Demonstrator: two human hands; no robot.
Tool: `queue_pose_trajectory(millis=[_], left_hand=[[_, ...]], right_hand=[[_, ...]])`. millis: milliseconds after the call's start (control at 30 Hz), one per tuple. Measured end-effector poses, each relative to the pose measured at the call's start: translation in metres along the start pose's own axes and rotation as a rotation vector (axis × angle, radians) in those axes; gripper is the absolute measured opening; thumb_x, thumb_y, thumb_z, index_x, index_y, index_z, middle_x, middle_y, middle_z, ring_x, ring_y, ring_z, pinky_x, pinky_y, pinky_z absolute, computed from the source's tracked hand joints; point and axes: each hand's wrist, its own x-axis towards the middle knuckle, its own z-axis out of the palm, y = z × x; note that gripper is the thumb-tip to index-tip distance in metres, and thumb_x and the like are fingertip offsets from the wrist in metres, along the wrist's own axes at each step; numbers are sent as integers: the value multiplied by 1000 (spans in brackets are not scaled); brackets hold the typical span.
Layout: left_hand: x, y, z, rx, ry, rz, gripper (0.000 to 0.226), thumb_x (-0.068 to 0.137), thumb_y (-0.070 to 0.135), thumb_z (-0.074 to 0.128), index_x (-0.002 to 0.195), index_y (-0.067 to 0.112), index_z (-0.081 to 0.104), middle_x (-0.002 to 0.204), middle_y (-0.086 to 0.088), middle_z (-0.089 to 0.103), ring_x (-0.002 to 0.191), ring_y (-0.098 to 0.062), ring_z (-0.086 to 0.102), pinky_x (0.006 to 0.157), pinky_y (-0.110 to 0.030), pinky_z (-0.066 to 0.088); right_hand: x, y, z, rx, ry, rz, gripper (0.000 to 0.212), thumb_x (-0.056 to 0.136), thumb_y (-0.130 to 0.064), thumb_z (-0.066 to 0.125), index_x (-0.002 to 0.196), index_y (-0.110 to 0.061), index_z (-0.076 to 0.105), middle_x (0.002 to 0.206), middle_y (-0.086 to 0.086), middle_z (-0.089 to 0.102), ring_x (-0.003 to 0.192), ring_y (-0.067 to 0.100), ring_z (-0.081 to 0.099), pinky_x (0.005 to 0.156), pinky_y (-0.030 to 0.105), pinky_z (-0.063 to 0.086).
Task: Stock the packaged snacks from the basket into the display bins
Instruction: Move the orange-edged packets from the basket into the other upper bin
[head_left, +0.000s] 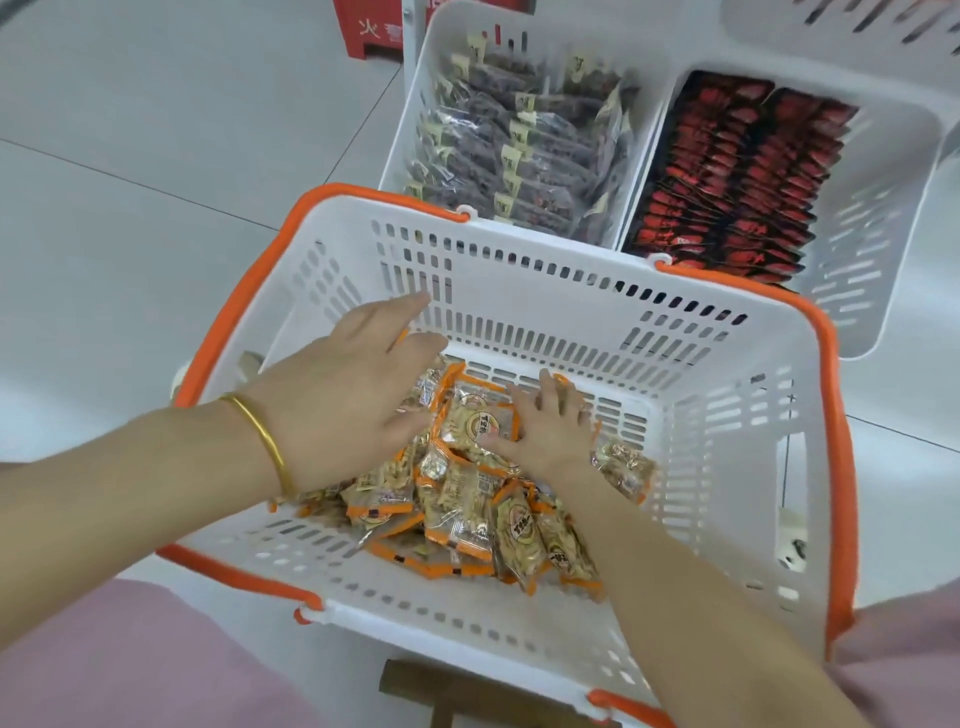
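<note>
A white plastic basket (727, 426) with orange handles sits in front of me. A heap of orange-edged clear snack packets (467, 525) lies on its floor. My left hand (348, 384), with a gold bangle on the wrist, hovers flat over the left of the heap, fingers spread, holding nothing. My right hand (545, 426) presses palm-down on the top packets, fingers apart. Beyond the basket stand two white display bins: the left bin (415, 104) holds dark clear-wrapped packets, the right bin (883, 208) holds rows of red-and-black packets.
Part of another white slotted bin (831, 31) shows at the top right. A red box (374, 31) stands on the pale tiled floor (130, 182) behind the bins. A brown wooden piece (441, 691) shows under the basket's near edge.
</note>
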Motion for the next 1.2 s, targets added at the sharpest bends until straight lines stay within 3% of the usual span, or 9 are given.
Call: queue_pose_trajectory(millis=[333,400,500,633,767,867,967,1067,1200], left_hand=[[11,5,3,33,-55,-13,63,96,39,41,149,24,10,155,3,-15,143,-14,-8,114,-27,11],[13,6,2,31,-52,-9,62,96,39,41,148,24,11,155,3,-15,143,-14,-8,115,-28,12],[15,10,-1,13,-56,-5,62,96,37,44,148,22,12,156,3,-14,143,-14,-6,115,-28,12],[22,17,-7,-17,-52,10,64,95,33,49,147,19,15,157,0,-7,144,-19,-1,114,-30,14],[27,25,-18,-32,-13,61,72,91,33,58,148,16,17,155,-5,17,141,-20,19,112,-29,21],[31,29,-24,-136,4,35,74,86,30,65,145,17,21,140,-7,43,123,-22,45,101,-34,39],[29,29,-33,-246,35,2,73,84,28,68,143,19,27,127,-8,53,110,-21,53,90,-27,42],[26,21,-41,-322,87,-42,56,83,29,69,133,18,45,117,-5,56,98,-17,55,80,-24,43],[27,4,-43,-552,156,-115,26,85,23,68,104,11,55,81,-3,51,76,-20,61,61,-24,45]], right_hand=[[-3,-12,12,360,255,-80,35,81,-31,71,110,-17,58,144,1,40,139,28,24,110,41,29],[-8,-12,5,441,327,-112,15,83,-17,68,93,-16,57,120,0,55,120,27,45,95,35,40],[-25,-12,-22,501,343,-125,21,87,-10,61,76,-23,48,82,-7,53,78,18,53,65,31,42],[-49,-15,-79,672,215,-172,17,86,-8,64,82,-22,54,85,-1,61,78,20,58,69,34,49],[-87,-32,-148,890,123,-306,22,83,-5,69,75,-19,54,76,-7,59,60,-2,55,56,14,44],[-110,-38,-175,1050,31,-319,14,85,-7,68,81,-15,56,84,-1,62,63,8,59,54,27,50],[-119,-33,-186,1169,-27,-245,23,86,-5,65,105,-17,57,104,11,60,85,23,64,73,42,58],[-124,-24,-192,1349,-12,-147,30,89,6,57,116,-6,51,107,19,53,90,30,62,72,40,60],[-128,-21,-200,1208,64,-87,21,88,3,60,109,0,56,100,19,56,83,30,62,62,31,59]])
